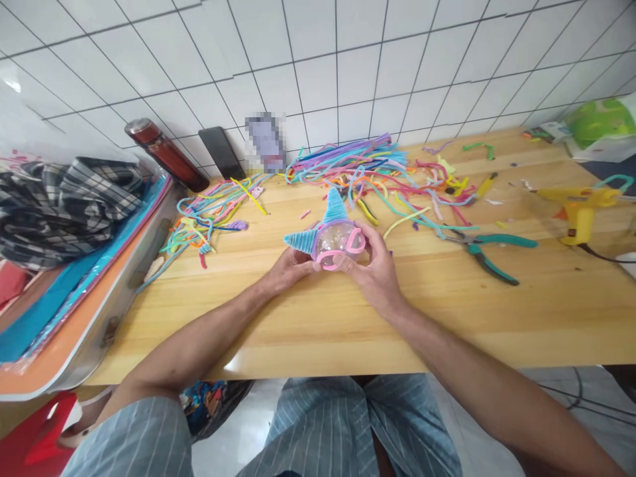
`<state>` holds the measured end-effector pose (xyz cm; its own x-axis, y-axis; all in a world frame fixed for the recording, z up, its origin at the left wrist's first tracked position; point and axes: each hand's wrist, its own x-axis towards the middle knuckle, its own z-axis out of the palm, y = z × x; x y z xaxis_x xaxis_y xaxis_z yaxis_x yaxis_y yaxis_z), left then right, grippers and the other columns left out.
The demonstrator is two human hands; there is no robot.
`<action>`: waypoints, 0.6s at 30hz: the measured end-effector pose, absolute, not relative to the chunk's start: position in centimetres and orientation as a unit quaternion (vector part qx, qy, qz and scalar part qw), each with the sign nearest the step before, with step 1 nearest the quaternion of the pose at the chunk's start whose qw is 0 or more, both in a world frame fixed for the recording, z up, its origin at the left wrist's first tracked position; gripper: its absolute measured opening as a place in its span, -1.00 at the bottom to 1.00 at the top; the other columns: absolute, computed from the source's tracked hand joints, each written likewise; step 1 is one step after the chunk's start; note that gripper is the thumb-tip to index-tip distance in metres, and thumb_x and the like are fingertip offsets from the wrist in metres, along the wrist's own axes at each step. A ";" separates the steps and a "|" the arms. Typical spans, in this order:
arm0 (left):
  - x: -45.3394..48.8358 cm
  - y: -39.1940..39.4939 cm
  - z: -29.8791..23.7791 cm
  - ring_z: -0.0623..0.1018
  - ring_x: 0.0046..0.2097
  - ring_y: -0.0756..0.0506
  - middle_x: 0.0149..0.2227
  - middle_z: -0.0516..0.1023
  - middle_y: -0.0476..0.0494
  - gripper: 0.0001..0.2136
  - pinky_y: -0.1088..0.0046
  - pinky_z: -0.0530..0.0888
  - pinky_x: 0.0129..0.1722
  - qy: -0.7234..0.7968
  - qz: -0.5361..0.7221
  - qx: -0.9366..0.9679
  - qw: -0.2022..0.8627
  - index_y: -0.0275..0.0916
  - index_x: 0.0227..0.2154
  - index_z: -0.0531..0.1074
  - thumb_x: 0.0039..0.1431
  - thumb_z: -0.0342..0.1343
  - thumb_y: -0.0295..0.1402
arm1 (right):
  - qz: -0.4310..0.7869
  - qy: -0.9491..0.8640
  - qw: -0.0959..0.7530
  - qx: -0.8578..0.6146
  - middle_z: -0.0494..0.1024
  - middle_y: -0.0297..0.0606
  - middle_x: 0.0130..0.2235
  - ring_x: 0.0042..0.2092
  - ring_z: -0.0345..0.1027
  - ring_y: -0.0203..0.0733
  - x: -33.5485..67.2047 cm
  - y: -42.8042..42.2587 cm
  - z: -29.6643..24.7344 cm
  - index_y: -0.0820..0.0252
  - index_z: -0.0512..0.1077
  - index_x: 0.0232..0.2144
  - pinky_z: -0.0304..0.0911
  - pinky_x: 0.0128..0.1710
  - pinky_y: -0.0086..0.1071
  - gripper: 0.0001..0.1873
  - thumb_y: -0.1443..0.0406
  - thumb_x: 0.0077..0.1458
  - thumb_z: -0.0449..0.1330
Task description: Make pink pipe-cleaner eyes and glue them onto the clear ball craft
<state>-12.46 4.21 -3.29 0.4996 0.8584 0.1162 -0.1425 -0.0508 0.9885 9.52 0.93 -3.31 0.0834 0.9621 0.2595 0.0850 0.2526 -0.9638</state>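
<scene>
I hold a clear ball [334, 240] between both hands, just above the surface [318, 324] and straight out in front of me. My left hand [288, 268] is curled loosely, fingertips pressed to the ball's near left side. My right hand [375, 271] is closed more fully around its right side, thumb over the front. The ball sits at the tips of my fingers, touching both hands. Two fuzzy blue cones are on it: one [334, 204] stands up beyond my fingers, the other [299, 242] points out over my left hand. A pink fuzzy wire [355, 242] loops around the front of the ball, against my right thumb.

Beyond both hands lies a big tangle of coloured fuzzy wires [348, 165], with a looser bunch [209, 215] off past my left hand. To the right of my right hand, apart from it, lie green-handled pliers [484, 255], and further right a yellow glue gun [579, 205]. Far beyond my left hand a dark red bottle [166, 154] and a black phone [222, 152] lean near the white tiled wall [318, 59]. Well to the left, a plaid cloth [64, 199] rests on stacked coloured sheets [59, 311]. The surface is pale wood, scattered with wire scraps.
</scene>
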 end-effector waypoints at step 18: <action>-12.1 4.3 -3.6 0.57 0.46 -0.40 0.24 0.75 -0.34 -0.46 0.12 0.51 0.45 0.282 0.419 0.605 0.615 -0.24 0.03 0.73 0.14 0.60 0.04 | 0.442 -0.508 0.571 -0.470 0.57 0.02 0.40 0.40 0.49 0.22 9.6 1.4 -3.7 0.02 0.46 0.37 0.34 0.51 0.18 0.07 -0.33 -0.03 0.56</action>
